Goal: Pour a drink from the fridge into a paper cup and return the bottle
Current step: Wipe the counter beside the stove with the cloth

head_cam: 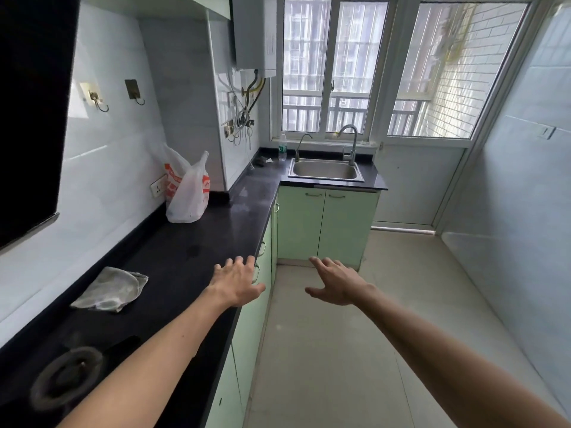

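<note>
My left hand [236,281] is stretched out over the front edge of the black countertop [191,242], fingers spread and holding nothing. My right hand [335,282] reaches forward over the floor beside it, also spread and holding nothing. No fridge and no paper cup are in view. A clear plastic bottle with a green label [282,147] stands at the far end of the counter, left of the sink.
A white plastic bag [187,193] stands on the counter by the wall. A grey cloth [111,288] lies near the gas burner [66,376]. The steel sink [326,170] with tap sits under the window. Green cabinets [324,223] line the counter; tiled floor [340,350] runs right.
</note>
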### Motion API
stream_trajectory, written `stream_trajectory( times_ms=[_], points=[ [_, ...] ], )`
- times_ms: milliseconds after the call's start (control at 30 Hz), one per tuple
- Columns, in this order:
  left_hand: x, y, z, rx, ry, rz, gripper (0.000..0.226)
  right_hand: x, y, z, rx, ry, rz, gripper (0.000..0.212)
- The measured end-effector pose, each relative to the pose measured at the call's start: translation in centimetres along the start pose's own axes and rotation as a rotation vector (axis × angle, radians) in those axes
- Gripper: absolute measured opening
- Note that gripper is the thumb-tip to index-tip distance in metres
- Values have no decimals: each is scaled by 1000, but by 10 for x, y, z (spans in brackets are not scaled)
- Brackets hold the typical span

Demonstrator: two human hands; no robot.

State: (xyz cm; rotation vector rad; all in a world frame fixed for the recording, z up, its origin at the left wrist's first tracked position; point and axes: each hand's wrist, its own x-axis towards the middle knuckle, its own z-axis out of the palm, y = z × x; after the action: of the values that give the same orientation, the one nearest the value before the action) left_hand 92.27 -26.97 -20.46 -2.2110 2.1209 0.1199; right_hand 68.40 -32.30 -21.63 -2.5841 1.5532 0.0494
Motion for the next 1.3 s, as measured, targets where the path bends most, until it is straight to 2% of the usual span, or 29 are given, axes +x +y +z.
stream_trajectory(
  times_ms=[833, 1300],
  points=[
    [285, 36, -23, 28, -27, -112, 68, 259, 166, -31, -4, -43, -104, 83],
    [379, 19, -11, 11, -76, -157, 71, 354, 197, -17, 8, -94, -132, 83]
  ],
)
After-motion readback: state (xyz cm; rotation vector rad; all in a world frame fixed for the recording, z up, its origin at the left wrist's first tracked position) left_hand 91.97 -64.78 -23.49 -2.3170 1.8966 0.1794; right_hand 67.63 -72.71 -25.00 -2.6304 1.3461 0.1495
